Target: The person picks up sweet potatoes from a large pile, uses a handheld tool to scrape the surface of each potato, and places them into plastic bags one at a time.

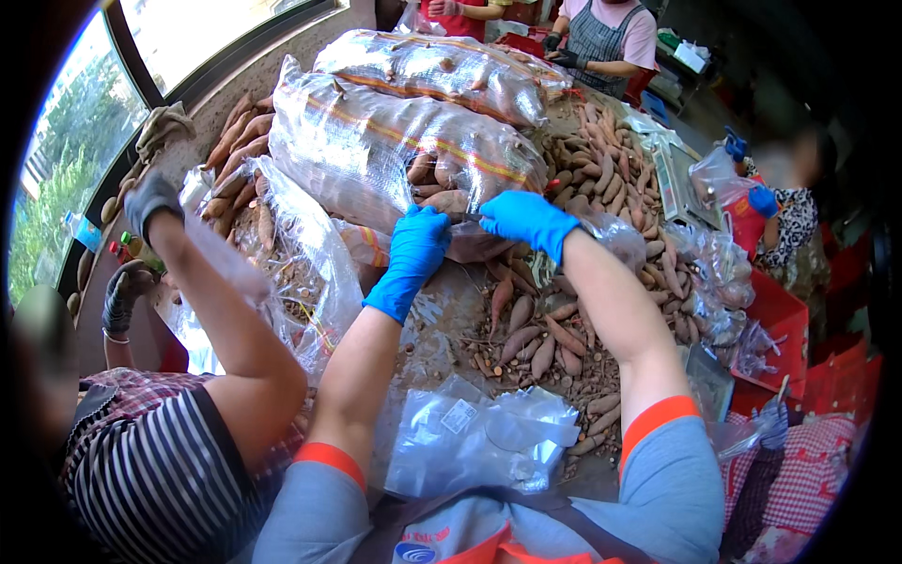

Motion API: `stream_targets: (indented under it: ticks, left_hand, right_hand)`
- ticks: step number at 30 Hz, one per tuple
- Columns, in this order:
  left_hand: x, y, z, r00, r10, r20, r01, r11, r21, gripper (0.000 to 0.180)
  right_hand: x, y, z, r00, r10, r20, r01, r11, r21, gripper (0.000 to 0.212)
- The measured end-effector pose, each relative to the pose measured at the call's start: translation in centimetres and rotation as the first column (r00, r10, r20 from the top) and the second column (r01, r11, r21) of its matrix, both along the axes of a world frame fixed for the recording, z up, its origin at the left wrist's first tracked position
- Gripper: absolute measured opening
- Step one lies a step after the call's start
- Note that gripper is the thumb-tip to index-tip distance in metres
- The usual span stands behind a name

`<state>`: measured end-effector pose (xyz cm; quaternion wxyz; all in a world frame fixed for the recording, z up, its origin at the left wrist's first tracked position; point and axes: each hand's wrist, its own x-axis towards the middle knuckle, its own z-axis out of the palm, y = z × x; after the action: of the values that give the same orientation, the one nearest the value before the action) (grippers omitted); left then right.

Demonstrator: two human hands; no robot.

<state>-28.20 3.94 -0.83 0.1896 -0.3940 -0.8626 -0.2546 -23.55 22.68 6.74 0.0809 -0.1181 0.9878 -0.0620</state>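
Note:
A big clear plastic sack [366, 136] with red-yellow stripes lies across the table, full of sweet potatoes. Its near side is torn, and sweet potatoes [442, 200] show through the gap. My left hand [419, 246], in a blue glove, is closed on the sack's film at the left edge of the tear. At the right edge my right hand [528, 222], gloved in blue too, has its fingers pinched together at the film. A small dark strip shows between the hands; what it is I cannot make out.
A second full sack [442, 70] lies behind. Loose sweet potatoes [536, 343] are heaped right and near, with flat clear bags [479, 432] in front of me. A co-worker's arm [240, 324] reaches in at left. A scale [684, 183] and red crate [775, 329] stand right.

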Motion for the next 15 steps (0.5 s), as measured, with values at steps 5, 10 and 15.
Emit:
stream_targets:
  ticks: [5,10,15]
  left_hand:
    - [-0.4,-0.2,-0.1,1.0,-0.006,-0.019,0.006,1.0,-0.031,0.006]
    - [-0.2,-0.7,-1.5,0.992,-0.117,-0.045,0.12,0.99,0.079,0.008]
    - [-1.1,-2.9,-3.0,0.997,-0.078,-0.006,0.078,0.994,0.073,0.006]
  right_hand:
    - [-3.6,-1.5,2.5,0.926,0.083,0.369,-0.126,0.988,0.095,0.025]
    - [-1.9,0.3,-2.1,0.944,0.15,0.295,-0.163,0.986,0.02,0.026]
    - [5.1,0.8,-5.4,0.99,0.003,0.143,0.006,0.998,-0.059,0.025]
